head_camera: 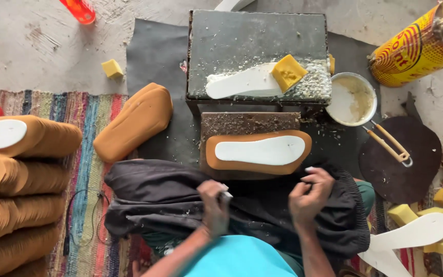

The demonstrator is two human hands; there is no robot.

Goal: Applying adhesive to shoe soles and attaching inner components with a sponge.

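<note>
Presently, from my remote view: tan insole stacks [16, 174] stand at far left. Left hand [215, 205] is fisted around a small dark tool [225, 195] over the black lap cloth [160, 195]. Just ahead, the tan sole with white insole [258, 151] lies flat on the small block [249, 123]. Right hand [308, 197] is half-curled, pinching the cloth, holding nothing else. Risk, in my judgement: the glue bowl [354, 98] sits close to the block's edge; an elbow swing could tip it

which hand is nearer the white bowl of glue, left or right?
Right. The right hand is raised over the dark cloth, below and slightly left of the white bowl. The left hand, pinching a small tool, sits farther left, so it is further from the bowl.
</note>
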